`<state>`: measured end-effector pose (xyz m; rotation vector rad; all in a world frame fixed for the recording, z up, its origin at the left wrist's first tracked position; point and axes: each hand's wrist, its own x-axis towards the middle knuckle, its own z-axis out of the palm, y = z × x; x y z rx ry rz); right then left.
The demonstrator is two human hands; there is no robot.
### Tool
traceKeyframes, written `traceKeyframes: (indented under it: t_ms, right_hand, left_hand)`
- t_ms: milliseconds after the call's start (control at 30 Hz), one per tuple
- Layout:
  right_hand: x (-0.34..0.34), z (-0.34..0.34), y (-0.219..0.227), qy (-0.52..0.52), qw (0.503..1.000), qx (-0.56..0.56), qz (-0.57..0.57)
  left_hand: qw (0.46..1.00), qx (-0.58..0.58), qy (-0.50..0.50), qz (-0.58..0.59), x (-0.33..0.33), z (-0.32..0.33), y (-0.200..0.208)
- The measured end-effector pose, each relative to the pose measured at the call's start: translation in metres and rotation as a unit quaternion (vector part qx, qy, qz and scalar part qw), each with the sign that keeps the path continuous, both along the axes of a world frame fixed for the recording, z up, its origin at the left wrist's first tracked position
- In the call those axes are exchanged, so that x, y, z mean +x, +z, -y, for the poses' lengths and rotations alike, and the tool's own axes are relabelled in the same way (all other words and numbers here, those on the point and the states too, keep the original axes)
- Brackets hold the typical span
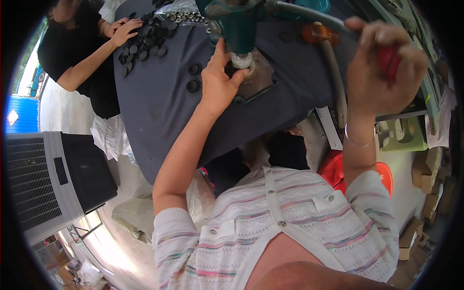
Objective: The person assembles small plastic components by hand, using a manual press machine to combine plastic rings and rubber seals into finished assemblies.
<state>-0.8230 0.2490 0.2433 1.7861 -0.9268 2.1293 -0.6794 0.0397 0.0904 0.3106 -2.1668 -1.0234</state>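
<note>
Piece under the press (238,31), right hand (386,65) on the red knob (388,62)

The step in hand looks like working the press on the white piece (241,60), which sits beneath its green column, above the base plate (258,87) on the surface (145,121).

The left hand (220,79) reaches in beside the piece, thumb and forefinger spread around it; whether they touch it or only flank it, I cannot tell. The right hand, blurred, is wrapped around the knob, near the end of the grey lever (309,14); the fingers hide how the two join.

The next move seems to call for a pull on the lever, with the piece centred and the left fingertips out from under the column first. The close thumb is the likeliest thing to get pinched.

Two black rings (194,77) lie just left of the left hand, perhaps parts for the same work. A mallet (321,35) lies to the right of the press. A co-worker's hands (123,31) rest at the black caps (150,41).
</note>
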Motion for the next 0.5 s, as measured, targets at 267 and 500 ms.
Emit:
traceKeyframes:
  t_ms: [267,500]
  right_hand:
    - [0.036,-0.013,-0.09,-0.145,0.989,-0.023,-0.017]
    - [0.017,-0.004,-0.012,-0.034,0.999,0.026,0.008]
  left_hand:
    - [0.999,0.034,0.002,0.027,0.013,-0.002,0.01]
    - [0.997,0.074,-0.011,-0.03,0.002,-0.002,0.011]
